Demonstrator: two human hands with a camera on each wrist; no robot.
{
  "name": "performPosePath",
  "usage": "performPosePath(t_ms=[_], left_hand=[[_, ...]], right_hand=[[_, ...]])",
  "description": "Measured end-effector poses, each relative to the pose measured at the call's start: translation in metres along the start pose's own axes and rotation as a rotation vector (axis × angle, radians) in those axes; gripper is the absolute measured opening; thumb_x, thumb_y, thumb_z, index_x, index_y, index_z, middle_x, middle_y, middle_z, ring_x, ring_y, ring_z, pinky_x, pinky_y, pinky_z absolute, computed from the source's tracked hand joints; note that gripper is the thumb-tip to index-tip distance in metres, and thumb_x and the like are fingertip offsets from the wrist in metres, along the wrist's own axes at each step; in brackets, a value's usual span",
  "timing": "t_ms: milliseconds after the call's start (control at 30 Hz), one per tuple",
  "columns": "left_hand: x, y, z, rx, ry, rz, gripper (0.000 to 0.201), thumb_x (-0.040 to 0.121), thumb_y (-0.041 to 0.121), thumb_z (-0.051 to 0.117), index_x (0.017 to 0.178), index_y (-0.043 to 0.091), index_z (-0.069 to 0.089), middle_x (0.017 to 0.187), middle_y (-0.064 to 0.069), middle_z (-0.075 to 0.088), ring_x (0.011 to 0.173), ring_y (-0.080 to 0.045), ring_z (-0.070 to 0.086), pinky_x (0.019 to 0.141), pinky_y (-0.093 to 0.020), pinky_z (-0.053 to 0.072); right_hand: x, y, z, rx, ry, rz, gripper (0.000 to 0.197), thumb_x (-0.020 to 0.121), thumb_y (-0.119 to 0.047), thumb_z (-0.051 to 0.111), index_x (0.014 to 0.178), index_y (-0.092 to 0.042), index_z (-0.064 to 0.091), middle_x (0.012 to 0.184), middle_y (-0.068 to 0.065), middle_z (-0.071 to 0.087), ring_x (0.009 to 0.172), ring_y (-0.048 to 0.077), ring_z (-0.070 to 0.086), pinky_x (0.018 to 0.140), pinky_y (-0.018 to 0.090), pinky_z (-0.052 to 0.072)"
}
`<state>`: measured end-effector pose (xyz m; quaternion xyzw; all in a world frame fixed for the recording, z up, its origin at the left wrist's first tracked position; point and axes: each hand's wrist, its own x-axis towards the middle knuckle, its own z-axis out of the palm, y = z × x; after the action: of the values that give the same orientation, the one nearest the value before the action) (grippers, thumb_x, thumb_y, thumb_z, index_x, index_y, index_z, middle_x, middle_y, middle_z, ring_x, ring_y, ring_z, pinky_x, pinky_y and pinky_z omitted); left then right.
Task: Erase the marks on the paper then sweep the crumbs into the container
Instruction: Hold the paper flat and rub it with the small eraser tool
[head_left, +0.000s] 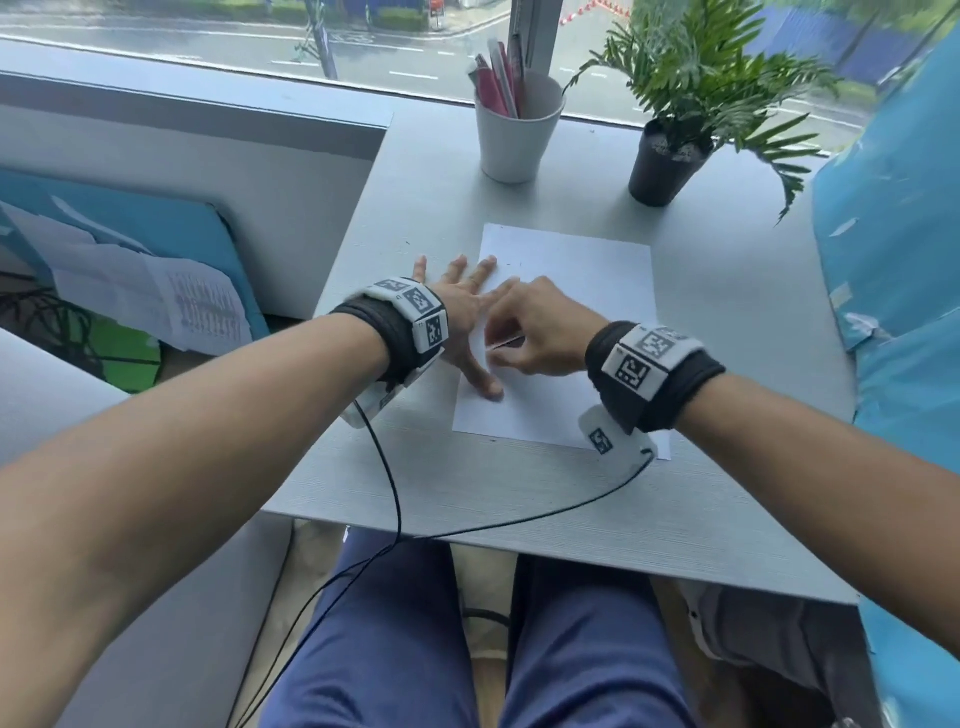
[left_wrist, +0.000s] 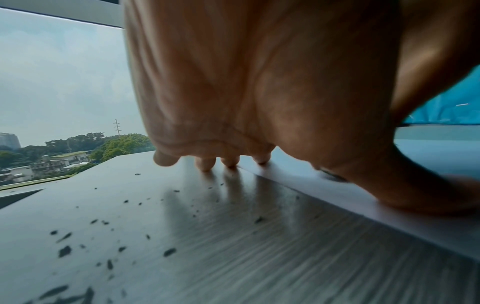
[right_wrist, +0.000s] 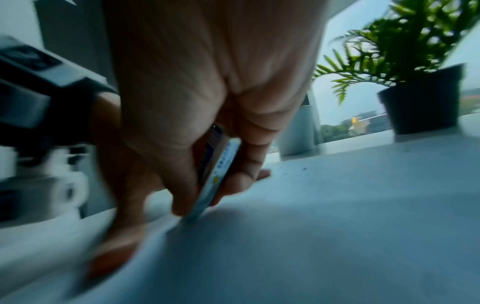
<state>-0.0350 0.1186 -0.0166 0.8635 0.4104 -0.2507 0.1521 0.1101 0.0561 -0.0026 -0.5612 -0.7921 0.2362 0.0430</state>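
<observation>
A white sheet of paper lies on the grey table. My left hand lies flat with fingers spread across the paper's left edge, pressing it down. My right hand pinches an eraser in a printed sleeve between thumb and fingers, its lower end on the paper beside the left hand. Dark eraser crumbs lie scattered on the table left of the sheet; a few specks sit near the paper's top.
A white cup holding pens stands at the back of the table, with a black potted plant to its right. Something blue borders the table's right side. Sensor cables run off the front edge.
</observation>
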Motion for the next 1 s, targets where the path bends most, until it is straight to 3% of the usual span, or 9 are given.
performPosePath(t_ms=[167, 300, 433, 467, 567, 600, 733, 867, 1000], left_hand=[[-0.001, 0.001, -0.001, -0.007, 0.003, 0.007, 0.151, 0.041, 0.09, 0.07, 0.152, 0.044, -0.021, 0.162, 0.001, -0.029, 0.15, -0.032, -0.021, 0.112, -0.071, -0.009], [0.0, -0.002, 0.001, -0.03, -0.006, 0.007, 0.152, 0.039, 0.091, 0.069, 0.152, 0.044, -0.02, 0.16, 0.004, -0.034, 0.148, -0.03, -0.027, 0.112, -0.071, -0.01], [-0.002, 0.001, -0.001, -0.007, -0.008, 0.008, 0.149, 0.045, 0.089, 0.07, 0.151, 0.042, -0.023, 0.161, 0.003, -0.032, 0.149, -0.03, -0.025, 0.113, -0.072, -0.006], [-0.003, 0.001, -0.001, -0.011, -0.011, 0.008, 0.149, 0.045, 0.089, 0.07, 0.151, 0.042, -0.023, 0.161, 0.003, -0.032, 0.149, -0.03, -0.025, 0.112, -0.072, -0.006], [0.0, -0.002, 0.002, -0.017, -0.007, 0.007, 0.153, 0.041, 0.09, 0.07, 0.152, 0.041, -0.023, 0.159, 0.003, -0.034, 0.147, -0.03, -0.028, 0.113, -0.071, -0.008], [0.0, -0.003, 0.002, -0.014, -0.01, 0.008, 0.153, 0.041, 0.09, 0.07, 0.152, 0.041, -0.023, 0.159, 0.003, -0.035, 0.147, -0.03, -0.028, 0.113, -0.071, -0.007], [-0.003, -0.001, 0.0, -0.017, -0.006, 0.01, 0.15, 0.044, 0.088, 0.072, 0.152, 0.041, -0.021, 0.161, 0.003, -0.032, 0.149, -0.029, -0.025, 0.114, -0.071, -0.005], [0.0, -0.002, 0.001, -0.025, -0.01, 0.007, 0.153, 0.04, 0.089, 0.071, 0.152, 0.042, -0.023, 0.16, 0.003, -0.034, 0.148, -0.029, -0.027, 0.114, -0.07, -0.007], [0.001, 0.0, -0.001, -0.015, -0.017, 0.002, 0.152, 0.042, 0.09, 0.071, 0.151, 0.042, -0.023, 0.16, 0.004, -0.034, 0.148, -0.029, -0.026, 0.114, -0.07, -0.007]], right_hand=[[0.017, 0.021, -0.019, 0.001, 0.204, 0.14, 0.015, 0.075, -0.021, 0.069, 0.081, -0.009, 0.076, 0.077, 0.005, 0.071, 0.076, 0.022, 0.067, 0.068, 0.029, 0.054], [0.006, 0.005, -0.007, 0.037, -0.047, -0.009, 0.007, 0.073, -0.023, 0.076, 0.077, -0.018, 0.079, 0.071, -0.004, 0.072, 0.066, 0.007, 0.066, 0.061, 0.019, 0.053], [0.015, 0.028, -0.022, 0.07, 0.258, 0.176, 0.011, 0.072, -0.02, 0.071, 0.077, -0.012, 0.077, 0.073, 0.003, 0.072, 0.074, 0.019, 0.068, 0.07, 0.03, 0.057], [0.013, 0.026, -0.017, 0.078, 0.224, 0.14, 0.01, 0.072, -0.02, 0.071, 0.077, -0.013, 0.077, 0.073, 0.001, 0.072, 0.073, 0.017, 0.069, 0.069, 0.029, 0.057], [-0.002, 0.006, -0.005, 0.075, -0.091, -0.041, 0.007, 0.074, -0.024, 0.078, 0.079, -0.019, 0.079, 0.072, -0.007, 0.072, 0.069, 0.004, 0.068, 0.065, 0.017, 0.055], [-0.001, 0.009, -0.01, 0.071, -0.102, -0.019, 0.007, 0.074, -0.025, 0.078, 0.079, -0.02, 0.079, 0.072, -0.009, 0.072, 0.068, 0.002, 0.067, 0.064, 0.016, 0.054], [0.012, 0.031, -0.025, 0.085, 0.215, 0.155, 0.01, 0.071, -0.019, 0.073, 0.077, -0.013, 0.078, 0.071, 0.0, 0.072, 0.07, 0.015, 0.068, 0.069, 0.029, 0.057], [-0.005, 0.007, -0.004, 0.087, -0.025, -0.007, 0.006, 0.073, -0.02, 0.076, 0.078, -0.017, 0.079, 0.072, -0.006, 0.073, 0.069, 0.006, 0.068, 0.064, 0.02, 0.055], [0.002, 0.029, -0.022, 0.138, 0.201, 0.177, 0.011, 0.071, -0.019, 0.073, 0.079, -0.014, 0.079, 0.071, -0.002, 0.073, 0.072, 0.015, 0.07, 0.069, 0.027, 0.058]])
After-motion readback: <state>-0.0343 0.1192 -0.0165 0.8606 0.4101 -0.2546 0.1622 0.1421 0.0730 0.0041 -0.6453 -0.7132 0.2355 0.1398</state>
